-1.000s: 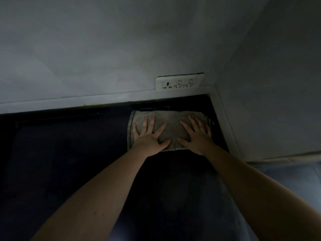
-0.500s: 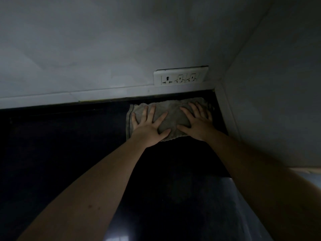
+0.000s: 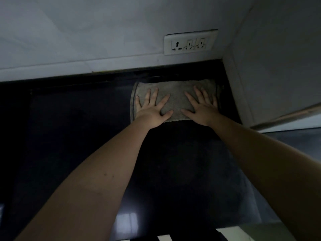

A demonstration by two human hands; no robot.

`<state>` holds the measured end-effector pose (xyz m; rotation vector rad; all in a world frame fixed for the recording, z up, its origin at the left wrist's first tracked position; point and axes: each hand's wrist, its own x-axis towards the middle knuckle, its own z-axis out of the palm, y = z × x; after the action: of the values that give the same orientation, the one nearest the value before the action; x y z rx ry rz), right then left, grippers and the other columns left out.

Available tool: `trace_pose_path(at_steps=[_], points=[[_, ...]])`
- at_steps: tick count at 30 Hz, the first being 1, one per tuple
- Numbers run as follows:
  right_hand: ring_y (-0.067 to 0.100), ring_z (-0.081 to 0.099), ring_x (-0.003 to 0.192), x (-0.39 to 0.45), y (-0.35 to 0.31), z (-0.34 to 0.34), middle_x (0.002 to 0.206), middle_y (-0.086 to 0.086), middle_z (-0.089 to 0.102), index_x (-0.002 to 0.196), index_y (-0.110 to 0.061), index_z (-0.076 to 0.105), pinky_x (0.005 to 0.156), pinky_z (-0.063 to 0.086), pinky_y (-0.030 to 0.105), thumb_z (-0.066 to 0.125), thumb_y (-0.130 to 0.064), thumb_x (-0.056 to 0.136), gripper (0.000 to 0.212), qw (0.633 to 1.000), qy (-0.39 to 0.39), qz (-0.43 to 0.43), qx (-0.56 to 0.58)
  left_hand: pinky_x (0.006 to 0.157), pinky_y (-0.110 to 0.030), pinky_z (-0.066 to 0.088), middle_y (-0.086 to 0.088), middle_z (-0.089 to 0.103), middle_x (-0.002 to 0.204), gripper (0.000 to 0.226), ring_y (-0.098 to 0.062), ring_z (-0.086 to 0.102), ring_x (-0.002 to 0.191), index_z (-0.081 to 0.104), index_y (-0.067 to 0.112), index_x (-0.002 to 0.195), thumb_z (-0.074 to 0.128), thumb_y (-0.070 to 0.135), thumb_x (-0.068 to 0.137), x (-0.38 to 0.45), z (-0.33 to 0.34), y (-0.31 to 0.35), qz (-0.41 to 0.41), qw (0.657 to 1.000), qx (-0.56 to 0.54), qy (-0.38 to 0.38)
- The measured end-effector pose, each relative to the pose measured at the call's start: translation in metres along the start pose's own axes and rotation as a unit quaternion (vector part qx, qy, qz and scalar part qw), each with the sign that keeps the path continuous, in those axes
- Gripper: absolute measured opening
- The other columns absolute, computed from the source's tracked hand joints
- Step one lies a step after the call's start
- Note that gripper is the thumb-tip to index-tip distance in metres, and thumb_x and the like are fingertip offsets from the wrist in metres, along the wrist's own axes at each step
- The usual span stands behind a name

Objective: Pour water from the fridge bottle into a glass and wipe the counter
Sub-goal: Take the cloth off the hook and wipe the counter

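Counter, dark and glossy, filled the lower frame. Mid-frame, the left hand and right hand pressed flat, fingers spread, slightly apart, on a grey cloth near the back corner, below a wall socket at upper right. Wiping seemed underway; next, likely drag the cloth toward the near edge. No bottle or glass showed.

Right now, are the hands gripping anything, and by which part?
Nothing is gripped. The left hand and right hand press flat, fingers spread, on the cloth.
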<state>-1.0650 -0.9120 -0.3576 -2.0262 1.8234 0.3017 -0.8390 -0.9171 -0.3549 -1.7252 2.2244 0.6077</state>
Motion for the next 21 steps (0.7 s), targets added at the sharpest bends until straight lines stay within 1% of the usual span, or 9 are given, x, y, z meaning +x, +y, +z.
trace_pose_path(at_steps=[7, 10, 15, 21], points=[[0.02, -0.022, 0.146, -0.051, -0.056, 0.031, 0.159, -0.004, -0.026, 0.149, -0.044, -0.016, 0.116, -0.011, 0.055, 0.015, -0.082, 0.084, 0.082, 0.999, -0.008, 0.001, -0.042, 0.112, -0.06, -0.019, 0.004, -0.034, 0.158, 0.072, -0.021, -0.032, 0.144, -0.016, 0.055, 0.147, 0.012, 0.083, 0.086, -0.07, 0.03, -0.04, 0.016, 1.0, -0.007, 0.009], [0.022, -0.021, 0.147, -0.075, -0.081, 0.046, 0.16, -0.002, -0.025, 0.15, -0.042, -0.014, 0.116, -0.011, 0.055, 0.015, -0.081, 0.085, 0.081, 0.999, 0.004, -0.008, -0.037, 0.112, -0.06, -0.02, 0.003, -0.036, 0.157, 0.072, -0.021, -0.033, 0.144, -0.018, 0.055, 0.146, 0.011, 0.082, 0.086, -0.1, 0.042, -0.058, 0.015, 1.0, -0.004, 0.01], [0.022, -0.022, 0.147, -0.113, -0.123, 0.069, 0.159, -0.003, -0.027, 0.149, -0.044, -0.018, 0.115, -0.014, 0.055, 0.011, -0.082, 0.083, 0.081, 0.999, -0.009, -0.013, -0.034, 0.112, -0.059, -0.021, 0.004, -0.04, 0.155, 0.07, -0.02, -0.036, 0.142, -0.02, 0.055, 0.145, 0.011, 0.081, 0.087, -0.152, 0.064, -0.083, 0.001, 1.0, -0.006, 0.009], [0.02, -0.024, 0.146, -0.162, -0.171, 0.094, 0.159, -0.004, -0.027, 0.148, -0.045, -0.018, 0.115, -0.016, 0.054, 0.012, -0.082, 0.083, 0.081, 0.999, -0.02, -0.032, -0.026, 0.112, -0.059, -0.022, 0.005, -0.041, 0.154, 0.07, -0.02, -0.037, 0.142, -0.02, 0.055, 0.145, 0.011, 0.08, 0.087, -0.22, 0.089, -0.112, -0.013, 1.0, -0.01, 0.013]])
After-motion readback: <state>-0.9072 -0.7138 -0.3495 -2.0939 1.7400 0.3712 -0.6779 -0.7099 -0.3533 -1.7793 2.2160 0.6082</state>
